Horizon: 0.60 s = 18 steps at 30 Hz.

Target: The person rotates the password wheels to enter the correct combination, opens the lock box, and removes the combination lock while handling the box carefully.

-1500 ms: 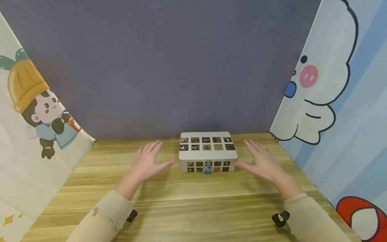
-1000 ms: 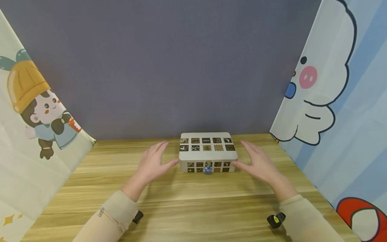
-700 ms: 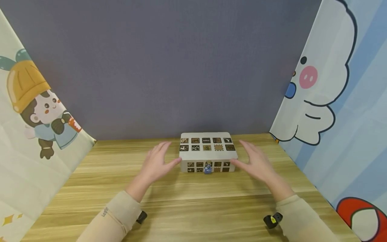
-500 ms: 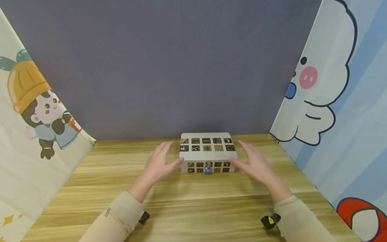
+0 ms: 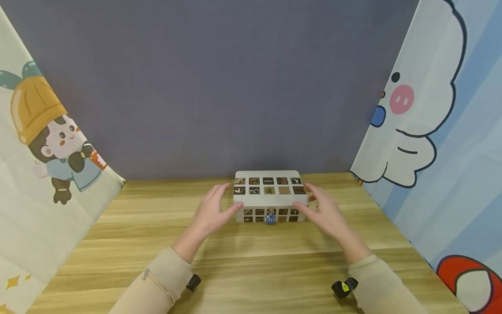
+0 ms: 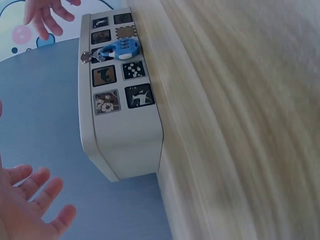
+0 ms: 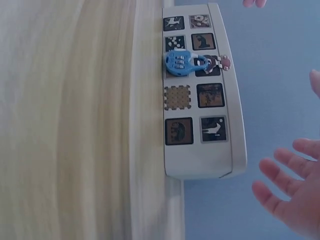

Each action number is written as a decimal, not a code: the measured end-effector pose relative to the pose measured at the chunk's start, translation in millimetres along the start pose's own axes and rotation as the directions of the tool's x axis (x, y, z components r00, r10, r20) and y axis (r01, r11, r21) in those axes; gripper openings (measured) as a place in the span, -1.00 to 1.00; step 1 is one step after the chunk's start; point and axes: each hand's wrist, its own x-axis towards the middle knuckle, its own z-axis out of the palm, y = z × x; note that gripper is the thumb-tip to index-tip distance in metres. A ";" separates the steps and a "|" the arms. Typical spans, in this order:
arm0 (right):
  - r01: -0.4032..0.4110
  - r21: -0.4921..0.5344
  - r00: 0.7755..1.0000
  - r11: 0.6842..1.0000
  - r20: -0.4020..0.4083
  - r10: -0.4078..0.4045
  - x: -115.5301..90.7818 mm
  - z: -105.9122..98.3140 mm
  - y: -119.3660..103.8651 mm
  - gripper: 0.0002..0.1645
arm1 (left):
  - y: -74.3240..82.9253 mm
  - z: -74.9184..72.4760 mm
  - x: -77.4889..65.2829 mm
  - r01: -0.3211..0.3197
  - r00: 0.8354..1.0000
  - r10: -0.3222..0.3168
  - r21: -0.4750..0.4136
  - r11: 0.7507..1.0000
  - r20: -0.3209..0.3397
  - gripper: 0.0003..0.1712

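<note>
A white tin box (image 5: 270, 199) printed with small square pictures stands at the back of the table, its lid down. On its front a blue combination padlock (image 7: 179, 62) hangs from a metal hasp (image 7: 219, 63). My left hand (image 5: 211, 211) is at the box's left end, fingers spread and thumb overlapping the front left corner in the head view. At the opposite end my right hand (image 5: 321, 209) has its thumb over the front right corner and its fingers slightly bent beside the end. Both wrist views show a gap between the fingers and the box ends.
The wood-grain table (image 5: 251, 270) runs back to a grey-blue panel (image 5: 219, 87) close behind the box. Cartoon-printed sheets flank it, a cream sheet (image 5: 23, 209) on the left and a blue-striped sheet (image 5: 470, 174) on the right.
Both hands have moved inward toward the box from either side, left hand rightward and right hand leftward. The box and padlock have stayed in place.
</note>
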 end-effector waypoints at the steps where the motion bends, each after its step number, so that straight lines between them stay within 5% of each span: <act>1: 0.000 0.021 1.000 1.000 -0.001 0.000 -0.2 1.0 -0.8 -0.04 | 0.1 1.1 -0.1 0.002 1.000 -0.002 -0.014 1.000 -0.003 -0.09; 18: -0.045 0.204 0.999 0.978 0.002 0.046 -4.0 15.7 -6.1 -0.24 | 11.7 14.5 -4.2 0.109 0.994 -0.108 -0.254 0.961 0.019 -0.08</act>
